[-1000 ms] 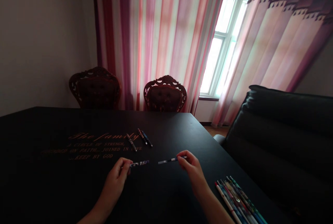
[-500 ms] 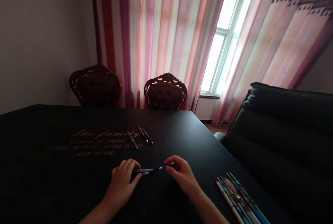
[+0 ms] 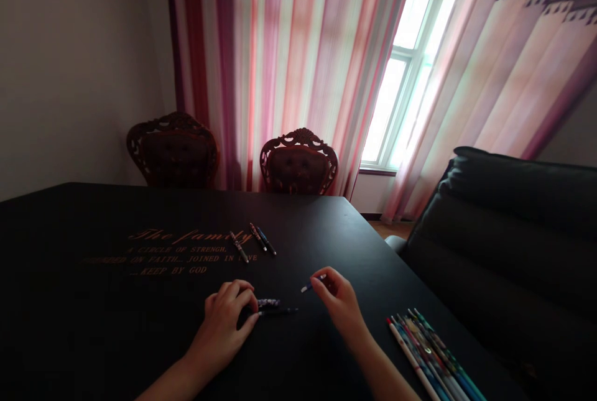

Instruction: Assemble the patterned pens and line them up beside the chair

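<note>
On the black table, my left hand (image 3: 226, 314) has its thumb and fingers closed around the near ends of two pens. One is a dark slim pen (image 3: 282, 311) that points right from the thumb tip; the other, a purple-and-white patterned pen (image 3: 269, 303), lies just behind it. My right hand (image 3: 336, 298) pinches a short blue-and-white pen part (image 3: 308, 287) between thumb and fingers, a little above the table and apart from the pens at the left hand. Fingers hide some of it, so I cannot tell whether it is a cap or a barrel.
Three pens (image 3: 258, 239) lie farther back on the black table (image 3: 326, 227), near gold lettering (image 3: 170, 252). At the right front lies a row of several colourful pens (image 3: 429, 351). Two carved chairs (image 3: 299, 165) stand behind the table, and a black leather seat (image 3: 504, 239) is at the right.
My right hand has moved right and slightly away with the blue-and-white part, widening the gap from the left hand's pens. The dark pen at the left hand now shows more of its length.
</note>
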A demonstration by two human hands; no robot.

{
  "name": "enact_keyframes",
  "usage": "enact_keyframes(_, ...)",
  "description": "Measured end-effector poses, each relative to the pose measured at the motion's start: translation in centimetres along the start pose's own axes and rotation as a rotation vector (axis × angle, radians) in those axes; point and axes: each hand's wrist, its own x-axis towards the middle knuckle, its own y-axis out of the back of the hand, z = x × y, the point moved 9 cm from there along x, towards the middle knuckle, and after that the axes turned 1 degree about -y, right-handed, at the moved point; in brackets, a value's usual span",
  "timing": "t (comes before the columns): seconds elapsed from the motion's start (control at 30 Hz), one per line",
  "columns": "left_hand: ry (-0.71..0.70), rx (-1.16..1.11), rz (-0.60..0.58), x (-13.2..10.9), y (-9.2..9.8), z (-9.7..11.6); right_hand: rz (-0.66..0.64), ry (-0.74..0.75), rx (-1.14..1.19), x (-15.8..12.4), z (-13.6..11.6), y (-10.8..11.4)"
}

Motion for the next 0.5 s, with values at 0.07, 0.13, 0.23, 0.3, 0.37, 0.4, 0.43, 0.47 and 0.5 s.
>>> enact_keyframes(0.07,0.006,0.01,-0.008,0.0,-0.2,-0.2,-0.012,0.029,-0.128,0.1,0.0,0.0)
enact_keyframes(0.13,0.012,0.014,-0.014,0.0,-0.3,-0.3,-0.043,0.054,-0.238,0.0,0.0,-0.5)
enact_keyframes(0.23,0.002,0.003,0.001,0.0,0.1,0.0,-0.084,0.044,-0.201,-0.2,-0.1,-1.3)
enact_keyframes(0.3,-0.057,-0.037,-0.003,-0.1,0.5,0.9,-0.164,-0.004,-0.05,-0.5,0.0,-2.3)
enact_keyframes(0.37,-0.165,-0.093,-0.026,-0.4,0.8,2.4,-0.283,-0.054,0.099,-1.1,-0.1,-3.7)
enact_keyframes(0.4,-0.227,-0.118,-0.042,-0.6,0.9,3.2,-0.339,-0.076,0.157,-1.5,-0.3,-4.5)
enact_keyframes(0.43,-0.287,-0.136,-0.061,-0.9,0.9,4.0,-0.386,-0.095,0.201,-1.9,-0.3,-5.1)
enact_keyframes(0.47,-0.335,-0.148,-0.076,-1.3,0.8,4.7,-0.421,-0.113,0.233,-2.3,-0.3,-5.7)
enact_keyframes(0.5,-0.367,-0.154,-0.079,-1.6,0.7,5.1,-0.445,-0.129,0.256,-2.6,-0.3,-6.2)
